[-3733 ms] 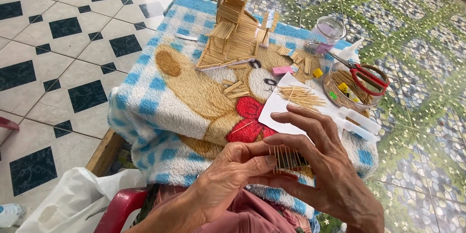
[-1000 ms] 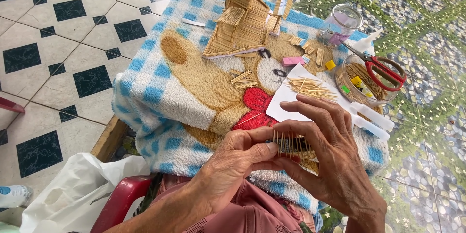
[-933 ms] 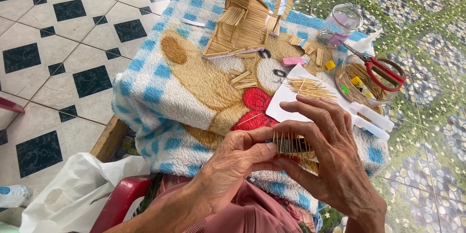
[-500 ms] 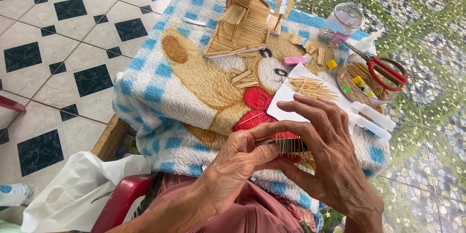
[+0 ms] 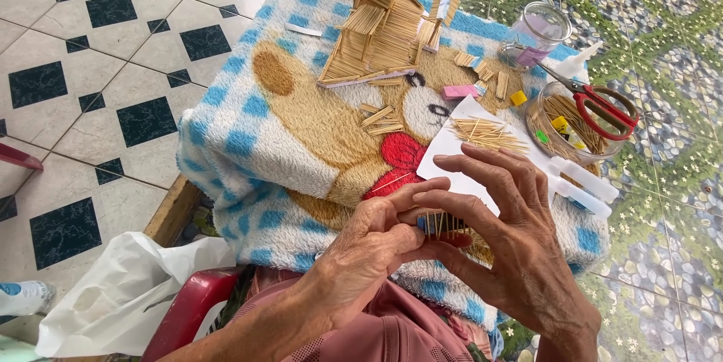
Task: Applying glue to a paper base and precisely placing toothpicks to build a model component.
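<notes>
At nine o'clock a white bag point(image 5: 113, 294) is lying on the tiled floor point(image 5: 90, 68), just beside a red chair arm point(image 5: 184, 313). A blue-checked blanket point(image 5: 248, 143) with a bear picture is covering the table, whose wooden edge point(image 5: 172, 211) is showing below it. At twelve o'clock a stick house point(image 5: 380, 19) is standing on the blanket, with loose stick bundles point(image 5: 380, 117) lying just below it. At six o'clock the left hand point(image 5: 369, 253) is curling inward, its thumb and forefinger pinching the near end of a small stick panel point(image 5: 440, 224). The panel is sitting between both hands, over the near edge of the blanket. The right hand point(image 5: 520, 249) is cupping the panel from the other side, its fingers point(image 5: 467, 207) bent over the top and pressing it against the thumb. Beyond the hands, at one o'clock, a white sheet point(image 5: 467, 143) is carrying a loose stick pile point(image 5: 486, 132). A pink eraser point(image 5: 461, 91) is lying near it. At two o'clock a clear jar point(image 5: 538, 30) is standing beside a round basket point(image 5: 568, 125), and red scissors point(image 5: 602, 102) are resting across the basket's rim. A white tube point(image 5: 584, 185) is lying just beside the right hand's fingers.
</notes>
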